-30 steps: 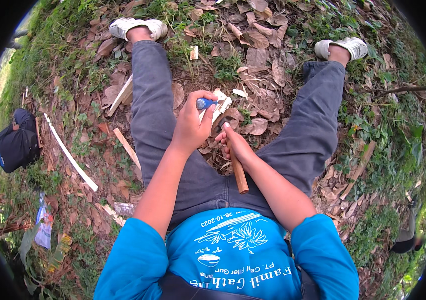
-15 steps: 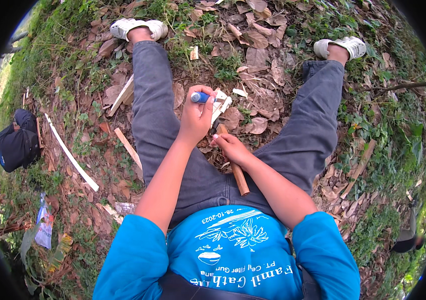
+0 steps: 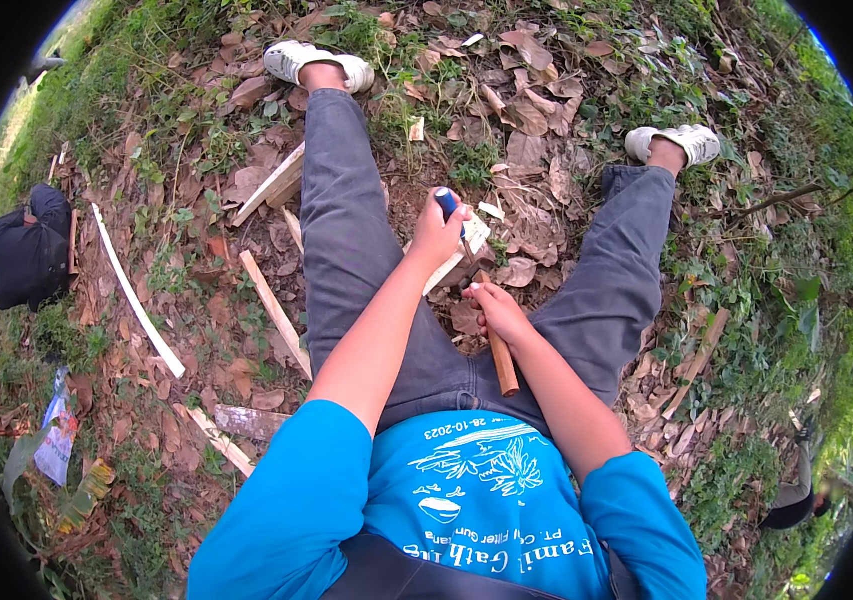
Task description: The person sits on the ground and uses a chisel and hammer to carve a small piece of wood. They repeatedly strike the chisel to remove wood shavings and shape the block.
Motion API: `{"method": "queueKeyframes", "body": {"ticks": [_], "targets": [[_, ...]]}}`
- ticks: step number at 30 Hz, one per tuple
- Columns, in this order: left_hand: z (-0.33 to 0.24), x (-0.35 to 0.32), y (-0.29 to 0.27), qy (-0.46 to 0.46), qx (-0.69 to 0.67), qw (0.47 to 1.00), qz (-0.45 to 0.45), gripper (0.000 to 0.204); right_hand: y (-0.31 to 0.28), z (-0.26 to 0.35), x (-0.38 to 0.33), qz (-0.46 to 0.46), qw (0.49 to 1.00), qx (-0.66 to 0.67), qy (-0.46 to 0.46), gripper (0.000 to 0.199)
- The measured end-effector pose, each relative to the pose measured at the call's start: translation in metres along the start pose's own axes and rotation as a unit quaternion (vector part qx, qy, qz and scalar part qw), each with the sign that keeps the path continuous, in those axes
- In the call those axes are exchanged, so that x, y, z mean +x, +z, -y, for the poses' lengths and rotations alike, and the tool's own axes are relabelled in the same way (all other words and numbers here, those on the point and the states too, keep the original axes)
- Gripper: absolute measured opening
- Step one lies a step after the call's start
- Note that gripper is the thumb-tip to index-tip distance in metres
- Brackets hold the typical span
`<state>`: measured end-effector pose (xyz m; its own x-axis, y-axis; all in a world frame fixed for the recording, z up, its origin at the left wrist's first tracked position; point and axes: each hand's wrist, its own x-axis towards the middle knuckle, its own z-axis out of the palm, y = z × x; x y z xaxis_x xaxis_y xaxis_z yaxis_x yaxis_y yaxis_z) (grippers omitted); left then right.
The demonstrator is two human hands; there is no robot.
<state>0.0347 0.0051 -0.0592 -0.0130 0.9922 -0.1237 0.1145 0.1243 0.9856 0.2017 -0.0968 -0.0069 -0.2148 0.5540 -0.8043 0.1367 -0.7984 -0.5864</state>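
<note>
Left hand [image 3: 436, 232] w/ blue-handled tool [image 3: 445, 203] now raised slightly, fingers wrapped tight; right hand [image 3: 494, 310] grips wooden stick [image 3: 499, 358] (centre frame).

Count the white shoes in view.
2. One white shoe lies on the leaf litter at upper left; the other white shoe at upper right. None seem hidden.

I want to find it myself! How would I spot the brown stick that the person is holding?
Find the seated person's grey trouser legs spread over the leafy ground. Between them, in the lap, the right hand grips a round brown wooden stick pointing back toward the blue shirt. Unlike the pale flat wood strips lying among the leaves, it is dark, smooth and round.
</note>
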Motion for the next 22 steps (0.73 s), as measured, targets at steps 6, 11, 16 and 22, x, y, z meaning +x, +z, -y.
{"method": "queueKeyframes", "body": {"ticks": [6,11,16,22], "targets": [[-0.034,-0.011,-0.008,0.065,-0.118,0.991,-0.004,0.013,-0.011,0.002,-0.027,-0.077,0.995,0.039,-0.043,0.030],[-0.054,-0.017,-0.038,0.057,-0.230,0.970,-0.049,0.011,-0.003,0.013,-0.015,-0.107,0.991,0.053,-0.059,0.026],[-0.063,-0.020,-0.044,0.130,-0.229,0.961,-0.089,0.015,0.003,0.008,-0.001,-0.104,0.992,0.052,-0.038,0.025],[-0.051,-0.005,-0.042,0.150,-0.154,0.976,-0.046,0.020,0.005,0.007,0.004,-0.103,0.993,0.059,0.005,0.026]]}}
